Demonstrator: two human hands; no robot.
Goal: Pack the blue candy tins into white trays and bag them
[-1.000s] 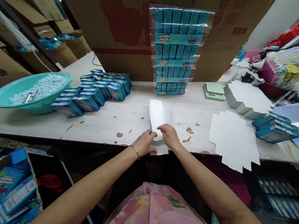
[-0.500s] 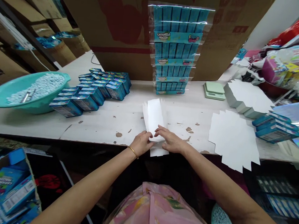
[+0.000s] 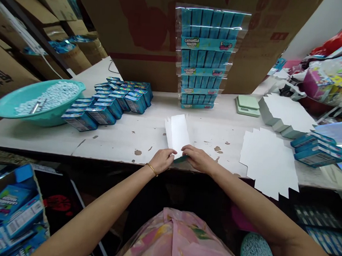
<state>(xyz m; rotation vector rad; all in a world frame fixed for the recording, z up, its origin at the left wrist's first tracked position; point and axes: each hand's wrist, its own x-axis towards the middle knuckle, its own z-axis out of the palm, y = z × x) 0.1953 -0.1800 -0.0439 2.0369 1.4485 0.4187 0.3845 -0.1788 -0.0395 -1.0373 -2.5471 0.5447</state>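
Observation:
A partly folded cardboard box blank (image 3: 178, 134), white on its inner face, lies near the front edge of the table. My left hand (image 3: 163, 159) grips its near left corner, thumb and fingers closed on it. At the near right corner, my right hand (image 3: 197, 158) pinches the same box blank. A strip of its blue-green printed outside shows between my hands at the near end. The side panels stand partly up. To the right lies a flat white box blank (image 3: 270, 160), its tabs over the table edge.
Blue candy boxes (image 3: 108, 104) stand in rows left, beside a turquoise basin (image 3: 43, 115) of small pellets. Behind is a clear hanging display (image 3: 204, 64). A green scale (image 3: 247, 105), stacked blanks (image 3: 289, 113) and several blue boxes (image 3: 318, 150) are right. A filled carton (image 3: 40, 208) is lower left.
The near end flap, hanging flat toward me before, is now folded up, showing its blue-green outside. Both hands have closed in on the near corners. The view has shifted slightly.

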